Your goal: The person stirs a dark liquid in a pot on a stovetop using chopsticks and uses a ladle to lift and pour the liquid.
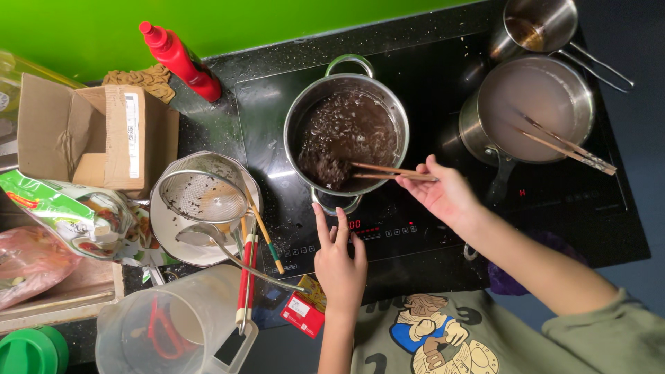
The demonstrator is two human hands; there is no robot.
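At frame centre, the right hand (443, 194) pinches wooden chopsticks (384, 172), tips sunk in the steel pot (346, 125) of dark noodles to stir them. The left hand (338, 256), fingers spread and holding nothing, touches the induction hob's control strip (374, 228) below the pot.

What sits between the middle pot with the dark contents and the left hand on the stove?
In the head view, only the pot's near handle and a bare strip of the black stove lie between it and the left hand.
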